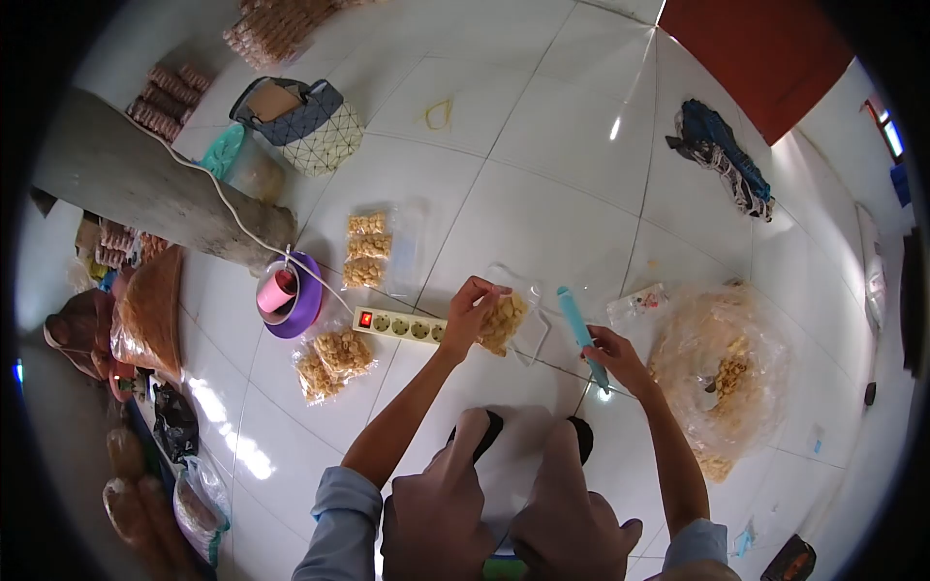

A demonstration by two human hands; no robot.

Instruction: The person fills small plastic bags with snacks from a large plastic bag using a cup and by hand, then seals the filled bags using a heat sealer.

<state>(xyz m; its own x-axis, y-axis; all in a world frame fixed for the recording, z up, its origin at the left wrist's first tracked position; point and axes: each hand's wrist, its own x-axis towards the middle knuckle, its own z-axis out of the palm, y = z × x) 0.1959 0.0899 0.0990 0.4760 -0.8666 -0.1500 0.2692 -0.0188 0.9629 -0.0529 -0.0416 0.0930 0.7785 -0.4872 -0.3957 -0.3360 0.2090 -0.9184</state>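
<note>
My left hand (472,315) pinches the top edge of a small clear bag of yellowish snacks (503,321), which hangs just right of the fingers. In my right hand (618,356) is a long light-blue handheld tool (579,334), tilted, its upper end pointing away from me. The tool and the bag are apart. A cream power strip (397,325) with a lit red switch lies left of my left hand. To the right of my right hand rests a large clear plastic bag (722,368) with more snacks inside.
Filled snack packs (367,250) lie on the tiled floor at left, with more bags (332,364) below them. A purple basin (308,295) holds a pink object. A pillar (165,184), a handbag (308,121) and dark cloth (722,155) are farther out.
</note>
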